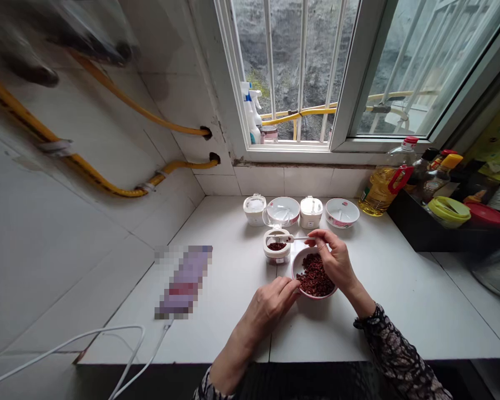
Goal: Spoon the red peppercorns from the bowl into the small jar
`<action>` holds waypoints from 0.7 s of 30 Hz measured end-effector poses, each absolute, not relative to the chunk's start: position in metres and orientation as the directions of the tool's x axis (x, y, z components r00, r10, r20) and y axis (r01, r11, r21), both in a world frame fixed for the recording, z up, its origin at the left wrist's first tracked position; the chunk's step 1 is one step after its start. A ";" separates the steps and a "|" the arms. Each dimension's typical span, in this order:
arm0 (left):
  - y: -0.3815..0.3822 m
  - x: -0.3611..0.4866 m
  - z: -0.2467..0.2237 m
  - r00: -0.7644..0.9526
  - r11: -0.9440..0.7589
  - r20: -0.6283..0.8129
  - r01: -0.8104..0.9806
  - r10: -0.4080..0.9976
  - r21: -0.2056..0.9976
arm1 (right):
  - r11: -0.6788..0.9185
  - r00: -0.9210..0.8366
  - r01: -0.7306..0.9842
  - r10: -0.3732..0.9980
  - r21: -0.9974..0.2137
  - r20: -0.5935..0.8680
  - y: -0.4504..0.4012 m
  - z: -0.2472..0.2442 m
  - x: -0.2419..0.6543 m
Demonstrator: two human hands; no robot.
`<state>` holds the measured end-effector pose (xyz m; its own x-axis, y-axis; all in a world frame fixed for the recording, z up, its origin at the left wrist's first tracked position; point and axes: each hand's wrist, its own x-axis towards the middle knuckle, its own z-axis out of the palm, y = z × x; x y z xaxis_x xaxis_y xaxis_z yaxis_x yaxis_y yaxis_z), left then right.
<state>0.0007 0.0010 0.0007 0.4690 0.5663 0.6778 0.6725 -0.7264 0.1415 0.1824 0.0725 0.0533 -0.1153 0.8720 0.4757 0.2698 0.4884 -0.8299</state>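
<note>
Pinched in the fingers of my right hand [334, 256] is the handle of a small white spoon [301, 238]. The spoon's head, with a few dark bits in it, lies over the mouth of an open white seasoning jar [277, 259] that holds dark red bits. Just in front of that hand stands a white bowl with a pink rim [298, 266], partly filled with dark red dried peppercorns [316, 278]. My left hand [271, 303] grips the bowl's near left edge, its thumb hidden.
Behind stand two closed seasoning jars [254, 211] and two white bowls [343, 213]. An oil bottle [377, 186] and a black box [420, 233] of condiments are at right. A blurred purple object [185, 283] with a white cable [158, 344] lies at left.
</note>
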 end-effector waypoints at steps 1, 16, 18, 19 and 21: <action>0.001 0.001 0.001 0.470 -0.724 0.674 0.675 0.571 0.143 | 0.571 -0.161 0.336 0.818 -0.749 0.552 0.071 0.053 0.179; 0.001 0.000 0.002 0.483 -0.728 0.665 0.671 0.570 0.137 | 0.647 -0.236 0.493 0.743 -0.582 0.626 0.076 0.052 0.214; 0.001 -0.001 0.001 0.486 -0.726 0.658 0.674 0.575 0.137 | 0.633 -0.283 0.515 0.763 -0.579 0.582 0.078 0.050 0.220; 0.001 -0.001 0.000 0.488 -0.725 0.653 0.675 0.580 0.140 | 0.631 -0.308 0.525 0.766 -0.570 0.564 0.079 0.048 0.221; 0.001 -0.001 -0.001 0.491 -0.723 0.643 0.675 0.588 0.146 | 0.638 -0.360 0.546 0.764 -0.543 0.535 0.079 0.046 0.221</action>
